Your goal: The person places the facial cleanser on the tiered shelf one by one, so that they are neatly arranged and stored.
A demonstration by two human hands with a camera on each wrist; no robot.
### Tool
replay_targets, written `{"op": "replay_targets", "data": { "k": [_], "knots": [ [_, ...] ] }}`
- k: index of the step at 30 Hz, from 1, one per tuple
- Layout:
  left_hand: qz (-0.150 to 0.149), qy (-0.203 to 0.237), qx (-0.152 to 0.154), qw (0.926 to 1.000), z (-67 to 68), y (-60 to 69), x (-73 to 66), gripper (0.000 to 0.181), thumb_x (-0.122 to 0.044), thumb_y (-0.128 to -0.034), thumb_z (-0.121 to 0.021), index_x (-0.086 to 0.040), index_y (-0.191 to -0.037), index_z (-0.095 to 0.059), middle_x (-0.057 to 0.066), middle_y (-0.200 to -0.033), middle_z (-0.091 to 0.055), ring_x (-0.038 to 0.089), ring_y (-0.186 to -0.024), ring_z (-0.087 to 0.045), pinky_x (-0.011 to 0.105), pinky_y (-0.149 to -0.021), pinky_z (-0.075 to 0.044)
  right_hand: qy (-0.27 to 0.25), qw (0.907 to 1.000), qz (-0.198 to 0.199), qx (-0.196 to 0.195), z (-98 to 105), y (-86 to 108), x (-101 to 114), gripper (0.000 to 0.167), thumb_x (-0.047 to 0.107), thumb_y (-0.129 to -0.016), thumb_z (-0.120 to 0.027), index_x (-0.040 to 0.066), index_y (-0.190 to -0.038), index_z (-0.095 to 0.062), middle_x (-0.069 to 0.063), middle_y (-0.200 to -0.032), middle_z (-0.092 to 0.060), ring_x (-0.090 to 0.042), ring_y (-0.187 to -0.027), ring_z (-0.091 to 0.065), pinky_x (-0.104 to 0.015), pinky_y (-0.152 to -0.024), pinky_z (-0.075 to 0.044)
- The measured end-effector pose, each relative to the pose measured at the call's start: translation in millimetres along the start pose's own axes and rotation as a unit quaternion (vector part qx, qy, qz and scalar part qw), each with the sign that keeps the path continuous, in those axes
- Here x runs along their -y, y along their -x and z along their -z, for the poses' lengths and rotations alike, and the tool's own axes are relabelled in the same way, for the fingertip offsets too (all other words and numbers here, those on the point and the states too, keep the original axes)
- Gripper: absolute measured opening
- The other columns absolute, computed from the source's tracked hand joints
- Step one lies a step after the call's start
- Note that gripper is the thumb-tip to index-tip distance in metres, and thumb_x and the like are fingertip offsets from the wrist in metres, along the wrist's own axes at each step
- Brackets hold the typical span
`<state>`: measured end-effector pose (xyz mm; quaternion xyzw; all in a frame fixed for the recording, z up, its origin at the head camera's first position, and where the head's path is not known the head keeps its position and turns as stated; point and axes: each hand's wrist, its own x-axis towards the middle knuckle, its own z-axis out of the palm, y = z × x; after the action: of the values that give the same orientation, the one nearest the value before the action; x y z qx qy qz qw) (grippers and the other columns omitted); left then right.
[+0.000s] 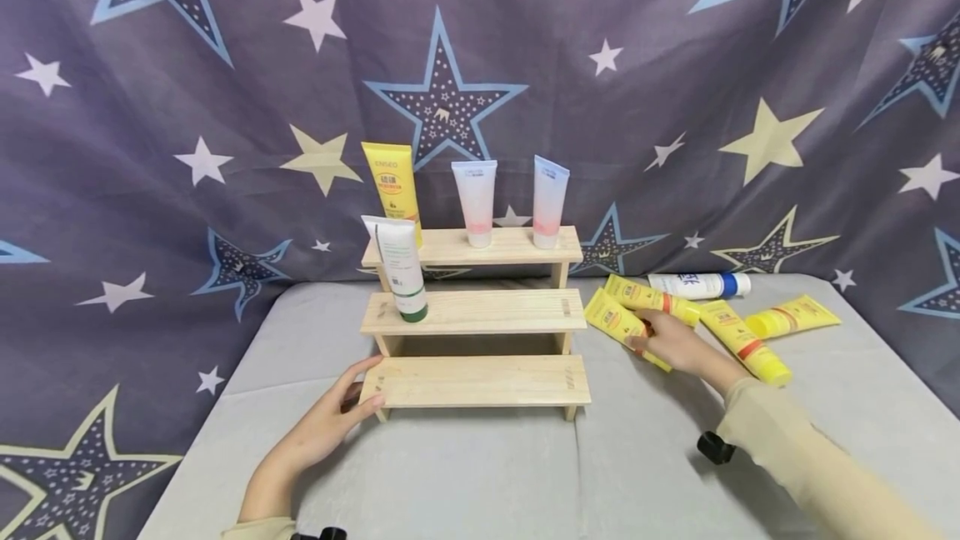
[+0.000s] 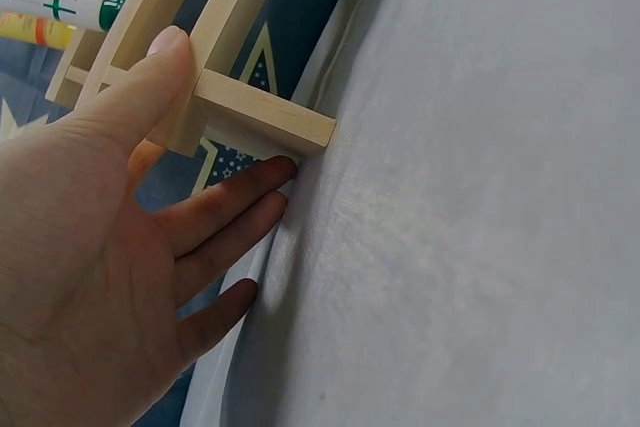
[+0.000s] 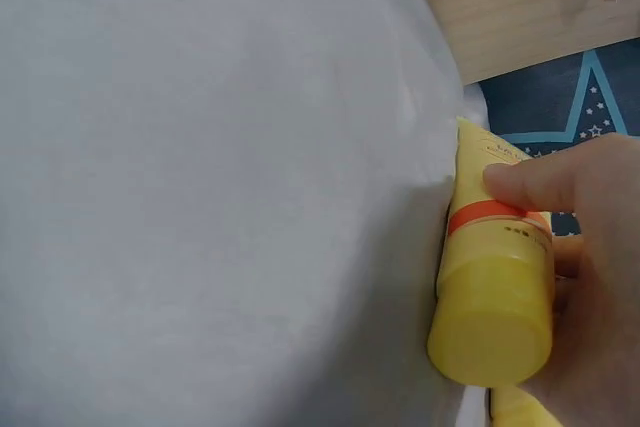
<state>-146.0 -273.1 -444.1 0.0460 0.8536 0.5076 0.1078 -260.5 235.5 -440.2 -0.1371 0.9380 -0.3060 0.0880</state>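
A three-step wooden display stand (image 1: 480,382) stands on the cloth-covered table. My left hand (image 1: 322,423) grips the left end of its lowest step, thumb at the front edge; in the left wrist view the other fingers stretch out beside the stand's leg (image 2: 265,112). To the right of the stand, my right hand (image 1: 675,344) holds a yellow squeeze tube (image 1: 613,320) lying on the table. The right wrist view shows the thumb on that tube (image 3: 490,287), its wide cap towards the camera. My palm hides part of the tube.
On the top step stand a yellow tube (image 1: 393,182) and two pink-and-blue tubes (image 1: 476,198), (image 1: 550,198). A white tube with a green cap (image 1: 401,269) stands on the middle step. More yellow tubes (image 1: 742,340) and a white-and-blue tube (image 1: 697,285) lie at the right. A star-patterned curtain (image 1: 615,107) hangs behind.
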Motion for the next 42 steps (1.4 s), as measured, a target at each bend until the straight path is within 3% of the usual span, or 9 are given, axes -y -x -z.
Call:
{"op": "replay_targets", "data": {
  "k": [7,16,24,31,36,42],
  "knots": [
    [0.000,0.000,0.001,1.0000,-1.9,0.2,0.1,0.061,-0.037,-0.1001,-0.059,-0.029,-0.153,-0.031,0.024,-0.139,-0.051,0.034,-0.125,-0.053,0.058,-0.101,-0.039,-0.021,0.9990,0.014,-0.037,4,18.8,4,0.058,0.023,-0.094,-0.067,-0.013,-0.135,-0.047,-0.013,-0.101,-0.064,-0.020,-0.085,-0.059,-0.039,-0.076,-0.047],
    [0.000,-0.008,0.002,1.0000,-0.8,-0.5,-1.5,0.061,-0.038,-0.1002,-0.059,-0.029,-0.154,-0.030,0.025,-0.140,-0.050,0.035,-0.127,-0.051,0.059,-0.102,-0.038,-0.037,0.9946,0.018,-0.095,15,48.9,20,0.063,0.029,-0.095,-0.068,-0.012,-0.138,-0.046,-0.013,-0.098,-0.061,-0.022,-0.083,-0.054,-0.035,-0.067,-0.046],
    [-0.003,-0.012,0.001,0.9999,-1.7,-1.1,-0.1,0.062,-0.038,-0.1001,-0.059,-0.028,-0.154,-0.030,0.024,-0.138,-0.052,0.035,-0.125,-0.053,0.059,-0.102,-0.038,-0.081,0.9874,0.031,-0.132,20,70.9,41,0.055,0.027,-0.096,-0.068,-0.005,-0.137,-0.050,-0.015,-0.111,-0.061,-0.023,-0.087,-0.054,-0.030,-0.070,-0.048],
    [0.004,-0.007,0.001,1.0000,-1.6,-0.4,1.0,0.062,-0.038,-0.1002,-0.059,-0.027,-0.154,-0.029,0.025,-0.139,-0.051,0.035,-0.125,-0.053,0.059,-0.102,-0.038,-0.168,0.9738,0.050,-0.145,20,78.5,67,0.046,0.019,-0.096,-0.068,-0.002,-0.134,-0.053,-0.013,-0.100,-0.060,-0.017,-0.087,-0.057,-0.025,-0.074,-0.050],
    [0.002,-0.008,0.000,1.0000,-2.0,-0.5,0.3,0.062,-0.037,-0.1003,-0.059,-0.027,-0.154,-0.030,0.023,-0.137,-0.054,0.033,-0.123,-0.054,0.059,-0.102,-0.038,-0.196,0.9642,0.051,-0.171,19,78.5,85,0.048,0.015,-0.095,-0.069,-0.002,-0.137,-0.052,-0.015,-0.106,-0.061,-0.014,-0.089,-0.057,-0.023,-0.073,-0.050],
    [0.004,-0.007,-0.001,1.0000,-2.5,-0.5,-0.6,0.063,-0.037,-0.1000,-0.059,-0.026,-0.154,-0.029,0.025,-0.138,-0.052,0.035,-0.124,-0.053,0.059,-0.102,-0.039,-0.240,0.9449,0.097,-0.201,12,69.5,104,0.046,0.006,-0.092,-0.070,-0.006,-0.133,-0.054,-0.016,-0.106,-0.060,-0.012,-0.089,-0.055,-0.022,-0.072,-0.050]
  ]
}}
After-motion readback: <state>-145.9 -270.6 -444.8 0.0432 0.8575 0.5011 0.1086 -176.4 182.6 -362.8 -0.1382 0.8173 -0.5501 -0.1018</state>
